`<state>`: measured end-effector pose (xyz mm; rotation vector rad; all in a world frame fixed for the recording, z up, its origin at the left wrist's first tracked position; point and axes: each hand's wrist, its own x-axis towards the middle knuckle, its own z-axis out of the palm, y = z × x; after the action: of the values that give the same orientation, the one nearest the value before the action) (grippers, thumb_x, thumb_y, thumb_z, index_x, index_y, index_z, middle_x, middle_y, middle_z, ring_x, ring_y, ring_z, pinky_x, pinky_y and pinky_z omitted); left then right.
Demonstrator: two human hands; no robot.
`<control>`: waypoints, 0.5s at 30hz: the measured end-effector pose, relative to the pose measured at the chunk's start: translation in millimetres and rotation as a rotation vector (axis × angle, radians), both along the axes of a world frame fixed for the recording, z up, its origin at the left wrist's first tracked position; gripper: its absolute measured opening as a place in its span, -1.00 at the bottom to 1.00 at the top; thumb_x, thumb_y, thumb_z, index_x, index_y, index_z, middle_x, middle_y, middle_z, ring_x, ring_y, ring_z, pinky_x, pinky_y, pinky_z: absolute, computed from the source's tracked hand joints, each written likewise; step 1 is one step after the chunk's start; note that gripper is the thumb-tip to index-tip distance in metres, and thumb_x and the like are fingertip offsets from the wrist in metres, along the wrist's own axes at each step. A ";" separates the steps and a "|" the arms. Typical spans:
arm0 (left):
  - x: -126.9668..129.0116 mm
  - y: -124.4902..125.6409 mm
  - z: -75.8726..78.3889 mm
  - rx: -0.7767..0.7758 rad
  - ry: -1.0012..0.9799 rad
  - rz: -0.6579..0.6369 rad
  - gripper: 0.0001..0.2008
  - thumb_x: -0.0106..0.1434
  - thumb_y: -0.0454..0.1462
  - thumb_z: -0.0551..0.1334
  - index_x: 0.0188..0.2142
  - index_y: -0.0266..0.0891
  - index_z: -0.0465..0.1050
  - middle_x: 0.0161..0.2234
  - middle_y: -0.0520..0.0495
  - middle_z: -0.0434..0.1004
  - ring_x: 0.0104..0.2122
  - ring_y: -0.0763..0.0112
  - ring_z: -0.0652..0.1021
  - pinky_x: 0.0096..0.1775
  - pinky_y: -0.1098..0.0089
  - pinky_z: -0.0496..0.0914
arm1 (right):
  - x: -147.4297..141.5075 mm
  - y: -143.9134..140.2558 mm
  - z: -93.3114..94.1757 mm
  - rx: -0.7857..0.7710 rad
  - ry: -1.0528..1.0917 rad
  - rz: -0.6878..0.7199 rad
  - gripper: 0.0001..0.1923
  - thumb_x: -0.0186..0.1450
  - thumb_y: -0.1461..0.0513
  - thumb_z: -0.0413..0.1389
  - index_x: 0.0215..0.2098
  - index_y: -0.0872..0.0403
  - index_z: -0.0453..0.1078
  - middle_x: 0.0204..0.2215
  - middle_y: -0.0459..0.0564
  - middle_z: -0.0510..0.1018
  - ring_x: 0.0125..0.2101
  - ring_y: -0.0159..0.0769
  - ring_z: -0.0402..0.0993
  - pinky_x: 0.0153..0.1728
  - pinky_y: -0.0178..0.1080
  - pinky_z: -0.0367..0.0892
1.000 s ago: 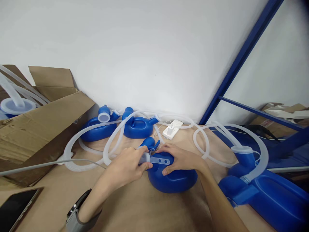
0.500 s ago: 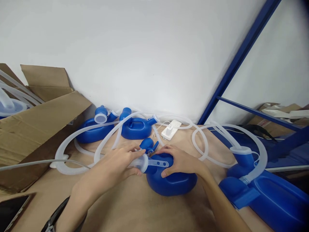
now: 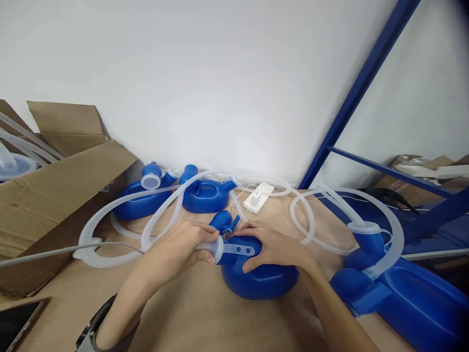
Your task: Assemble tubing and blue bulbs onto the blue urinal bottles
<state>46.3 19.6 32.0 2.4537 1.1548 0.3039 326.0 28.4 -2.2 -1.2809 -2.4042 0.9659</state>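
The left hand (image 3: 185, 245) had shifted back, fingers grasping the cap (image 3: 219, 250) behind its rim, seemingly seated on the bottle (image 3: 260, 284) that the right hand (image 3: 274, 248) clasped, fingers spread.

The left hand (image 3: 192, 242) curls in a grip; the right hand (image 3: 273, 247) arches, thumb (image 3: 252, 264) spread; both forearms (image 3: 137, 288) angle inward.
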 end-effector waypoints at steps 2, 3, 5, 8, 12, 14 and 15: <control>4.9 -1.4 8.1 -0.011 0.039 -0.002 -0.84 0.28 -0.25 0.40 -0.13 -0.11 0.68 0.13 -0.06 0.63 0.14 0.04 0.58 0.14 0.19 0.40 | 0.0 0.0 0.1 -0.009 -0.008 0.007 -0.17 0.02 -0.18 0.45 0.19 -0.08 0.50 0.12 0.03 0.49 0.17 0.06 0.37 0.27 0.01 0.24; 6.8 -2.1 11.3 -0.016 0.054 0.004 -0.83 0.27 -0.27 0.41 -0.13 -0.13 0.68 0.12 -0.07 0.64 0.13 0.04 0.59 0.13 0.20 0.41 | 0.0 0.1 -0.2 -0.008 -0.014 0.010 -0.16 0.03 -0.18 0.44 0.20 -0.06 0.50 0.11 0.03 0.49 0.17 0.05 0.37 0.27 0.01 0.24; 9.5 -3.5 15.3 -0.005 0.068 0.020 -0.81 0.23 -0.31 0.42 -0.14 -0.14 0.68 0.09 -0.07 0.66 0.10 0.05 0.60 0.09 0.22 0.43 | 0.1 0.2 -0.9 -0.005 -0.023 0.018 -0.17 0.05 -0.19 0.42 0.20 -0.04 0.49 0.11 0.04 0.48 0.16 0.04 0.37 0.27 0.01 0.23; 11.4 -4.4 16.1 0.043 0.070 0.023 -0.84 0.21 -0.32 0.40 -0.19 -0.12 0.68 0.01 -0.05 0.70 0.05 0.07 0.63 0.04 0.25 0.45 | -0.5 0.1 -1.0 -0.003 -0.018 0.036 -0.20 0.10 -0.19 0.39 0.21 -0.04 0.49 0.11 0.05 0.48 0.16 0.03 0.37 0.27 0.00 0.23; 10.6 -1.9 16.1 0.079 0.064 -0.014 -0.94 0.22 -0.29 0.39 -0.32 -0.11 0.68 -0.16 -0.05 0.73 -0.07 0.08 0.66 -0.07 0.28 0.46 | -0.9 0.0 -1.0 0.005 -0.007 0.023 -0.18 0.06 -0.20 0.42 0.19 -0.03 0.51 0.10 0.05 0.49 0.16 0.04 0.37 0.27 -0.01 0.23; 8.2 1.3 17.9 0.064 0.033 -0.054 -0.96 0.22 -0.25 0.40 -0.36 -0.10 0.67 -0.20 -0.02 0.72 -0.13 0.14 0.66 -0.12 0.32 0.45 | -0.3 -0.8 -3.0 0.028 0.013 0.012 -0.17 0.03 -0.21 0.43 0.17 -0.04 0.52 0.10 0.05 0.50 0.16 0.04 0.38 0.27 -0.02 0.23; 6.6 3.4 19.0 0.051 0.005 -0.075 -0.95 0.23 -0.23 0.41 -0.36 -0.10 0.67 -0.20 -0.01 0.73 -0.14 0.16 0.66 -0.13 0.35 0.44 | 0.3 -1.8 -4.5 0.046 0.023 0.003 -0.17 0.02 -0.21 0.43 0.17 -0.06 0.53 0.10 0.04 0.51 0.16 0.04 0.39 0.27 -0.02 0.23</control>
<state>53.0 23.1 50.9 2.5361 1.0668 0.3083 326.3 26.6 -6.7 -1.2440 -2.3978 0.9161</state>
